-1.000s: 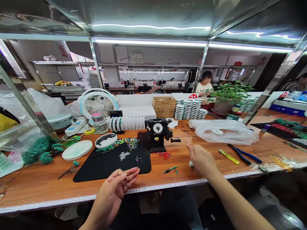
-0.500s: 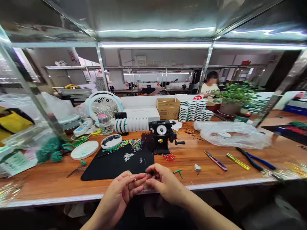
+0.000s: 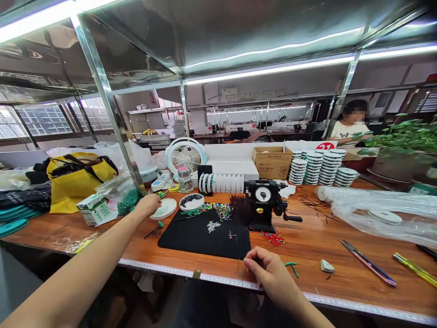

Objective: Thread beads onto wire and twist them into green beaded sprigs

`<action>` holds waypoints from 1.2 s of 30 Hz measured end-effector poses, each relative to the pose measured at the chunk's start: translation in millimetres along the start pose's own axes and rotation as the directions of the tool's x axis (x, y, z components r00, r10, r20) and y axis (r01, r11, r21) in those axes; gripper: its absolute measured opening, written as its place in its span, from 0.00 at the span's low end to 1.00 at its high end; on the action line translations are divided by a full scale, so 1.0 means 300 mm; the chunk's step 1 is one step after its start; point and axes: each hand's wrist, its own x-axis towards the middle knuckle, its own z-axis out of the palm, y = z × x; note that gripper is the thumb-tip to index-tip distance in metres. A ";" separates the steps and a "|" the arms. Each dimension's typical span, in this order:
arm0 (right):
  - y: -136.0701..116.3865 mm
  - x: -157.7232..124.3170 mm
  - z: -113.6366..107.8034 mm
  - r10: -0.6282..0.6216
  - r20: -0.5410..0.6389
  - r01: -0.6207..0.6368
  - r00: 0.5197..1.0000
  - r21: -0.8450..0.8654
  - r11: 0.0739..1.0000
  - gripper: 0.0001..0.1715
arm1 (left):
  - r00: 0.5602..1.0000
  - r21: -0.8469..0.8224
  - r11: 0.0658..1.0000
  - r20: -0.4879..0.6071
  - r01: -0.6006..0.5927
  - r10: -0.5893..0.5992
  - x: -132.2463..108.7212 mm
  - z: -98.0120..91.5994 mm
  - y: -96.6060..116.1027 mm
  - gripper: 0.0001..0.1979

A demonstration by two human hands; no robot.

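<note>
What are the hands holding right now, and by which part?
The left hand holds nothing visible; whether the right hand pinches anything thin at its fingertips cannot be told.

Anything in the right hand (image 3: 271,274) too fine to tell; potted plant (image 3: 403,152) cut off by the right edge.

On my end the left arm (image 3: 78,269) is stretched way out from the bottom left corner, bare and pretty straight at the wrist, with the left hand (image 3: 149,205) up at the far end, palm down and fingers curled under. The right hand (image 3: 269,273) sits lower and much closer in, well apart from the left, knuckles up, thumb and first finger (image 3: 251,259) pinched together, and the right forearm (image 3: 307,310) runs off the bottom edge. Can't tell if anything's in that pinch.
</note>
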 end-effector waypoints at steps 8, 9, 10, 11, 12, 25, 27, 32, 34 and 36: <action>0.014 0.012 0.004 0.042 -0.053 -0.024 0.998 0.302 0.953 0.16 | 0.980 -0.127 0.983 -0.164 -0.131 0.110 -0.166 0.029 0.163 0.15; 0.015 0.014 0.004 0.055 -0.068 -0.025 0.996 0.381 0.924 0.17 | 0.977 -0.169 0.972 -0.165 -0.163 0.135 -0.225 0.063 0.213 0.18; 0.016 0.015 0.003 0.064 -0.084 -0.020 0.994 0.449 0.893 0.18 | 0.976 -0.216 0.956 -0.135 -0.198 0.172 -0.291 0.105 0.268 0.20; 0.016 0.016 0.003 0.069 -0.101 -0.009 0.992 0.502 0.865 0.18 | 0.974 -0.291 0.930 -0.059 -0.227 0.219 -0.360 0.153 0.323 0.21; 0.015 0.015 0.002 0.070 -0.121 0.005 0.990 0.534 0.846 0.18 | 0.958 -0.478 0.855 0.089 -0.200 0.273 -0.427 0.204 0.378 0.22; -0.010 -0.049 -0.029 -0.246 -0.301 0.139 0.921 -0.335 0.932 0.06 | 0.955 -0.985 0.170 0.059 0.009 0.292 -0.587 0.383 0.556 0.09; 0.004 -0.049 -0.062 -0.276 -0.334 0.080 0.901 -0.496 0.864 0.07 | 0.966 -0.997 -0.018 0.064 0.070 0.251 -0.567 0.353 0.549 0.08; -0.012 -0.065 -0.116 -0.317 -0.333 0.036 0.888 -0.636 0.770 0.08 | 0.915 -0.962 -0.075 0.225 0.264 0.334 -0.564 0.327 0.530 0.09; -0.040 -0.086 -0.114 -0.309 -0.311 0.049 0.899 -0.628 0.777 0.08 | 0.843 -0.941 0.128 0.337 0.313 0.419 -0.584 0.338 0.511 0.12; -0.068 -0.111 -0.101 -0.305 -0.275 0.077 0.912 -0.614 0.785 0.10 | 0.733 -0.875 0.363 0.471 0.320 0.491 -0.613 0.349 0.487 0.13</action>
